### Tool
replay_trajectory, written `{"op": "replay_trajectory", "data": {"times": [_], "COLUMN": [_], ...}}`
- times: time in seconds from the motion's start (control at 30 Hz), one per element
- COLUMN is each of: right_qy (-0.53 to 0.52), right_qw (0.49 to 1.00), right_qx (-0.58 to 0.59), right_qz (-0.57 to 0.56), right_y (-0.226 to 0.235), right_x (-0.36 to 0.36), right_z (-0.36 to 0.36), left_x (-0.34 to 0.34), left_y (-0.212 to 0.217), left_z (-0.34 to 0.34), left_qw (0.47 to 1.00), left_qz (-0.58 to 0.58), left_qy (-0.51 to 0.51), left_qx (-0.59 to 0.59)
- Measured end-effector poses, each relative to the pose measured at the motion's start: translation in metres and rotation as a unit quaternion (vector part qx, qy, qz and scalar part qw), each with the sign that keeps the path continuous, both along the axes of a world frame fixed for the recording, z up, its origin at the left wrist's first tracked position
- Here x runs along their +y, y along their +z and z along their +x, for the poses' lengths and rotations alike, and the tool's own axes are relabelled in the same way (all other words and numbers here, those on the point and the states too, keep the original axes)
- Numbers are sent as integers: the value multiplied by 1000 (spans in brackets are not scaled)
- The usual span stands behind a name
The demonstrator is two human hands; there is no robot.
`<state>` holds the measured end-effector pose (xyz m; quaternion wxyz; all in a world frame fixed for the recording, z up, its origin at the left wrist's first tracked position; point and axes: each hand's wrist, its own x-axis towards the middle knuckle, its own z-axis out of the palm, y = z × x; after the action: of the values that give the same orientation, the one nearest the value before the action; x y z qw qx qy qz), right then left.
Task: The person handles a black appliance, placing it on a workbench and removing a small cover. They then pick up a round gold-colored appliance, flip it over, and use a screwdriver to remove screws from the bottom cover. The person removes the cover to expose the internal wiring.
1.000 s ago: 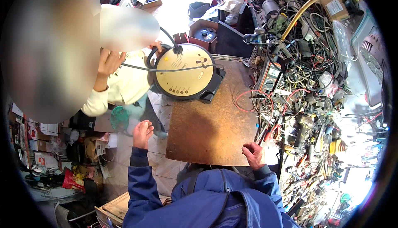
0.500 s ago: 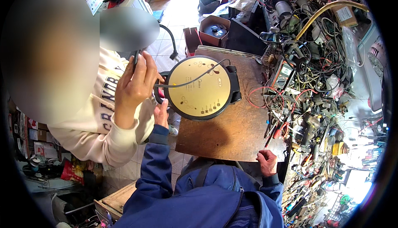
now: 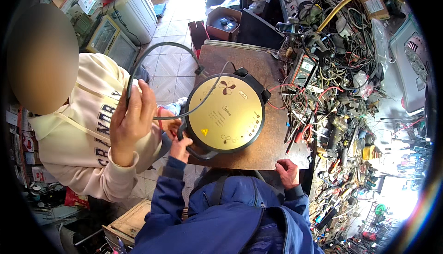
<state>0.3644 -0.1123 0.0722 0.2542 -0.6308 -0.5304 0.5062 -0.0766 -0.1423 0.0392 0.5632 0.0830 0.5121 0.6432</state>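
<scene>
Occlusion first: underside of the round gold-topped cooker point(image 3: 227, 113) is not visible, and its near black rim is partly covered by the wearer's left hand point(image 3: 181, 147). Left-hand fingers look curled on the black handle at the cooker's lower-left edge, probably gripping, though the fingertips are hidden behind the rim. Right hand point(image 3: 288, 172) lies at the near right edge of the wooden table point(image 3: 258, 152), knuckles up, fingers bent together over the edge; nothing seen in it. Both blue sleeves enter from the lower edge.

Cooker sits flat on the table, left of centre, overhanging the left edge slightly. Its black cable point(image 3: 159, 51) loops up off the lid and over the floor to the left.

Second person in a cream hoodie point(image 3: 83, 134) stands left of the table; their raised hand point(image 3: 131, 120) is closed around the cable. Their other hand is mostly hidden behind the cooker's left side.

Containers: open cardboard box point(image 3: 224, 23) beyond the far table edge holds dark round parts, too small to identify. Wooden crate point(image 3: 131, 219) at lower left, contents cut off.

Surface is brown board, worn. Right side is a dense pile of wires and parts point(image 3: 350, 69) with a multimeter point(image 3: 302, 71) at its edge. Tiled floor point(image 3: 173, 65), white appliances point(image 3: 134, 11) upper left.
</scene>
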Motion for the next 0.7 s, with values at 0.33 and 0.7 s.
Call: {"op": "replay_trajectory", "data": {"times": [0.33,0.7], "right_qy": [89,134], "right_qw": [996,991], "right_qx": [13,7], "right_qz": [-9,-18], "right_y": [-16,-18], "right_x": [28,31], "right_z": [-13,-16], "left_x": [-79,-78], "left_y": [-31,3], "left_z": [88,106], "left_qw": [986,993], "left_qz": [-114,-75], "left_qy": [-57,-67], "left_qx": [-108,-67]}}
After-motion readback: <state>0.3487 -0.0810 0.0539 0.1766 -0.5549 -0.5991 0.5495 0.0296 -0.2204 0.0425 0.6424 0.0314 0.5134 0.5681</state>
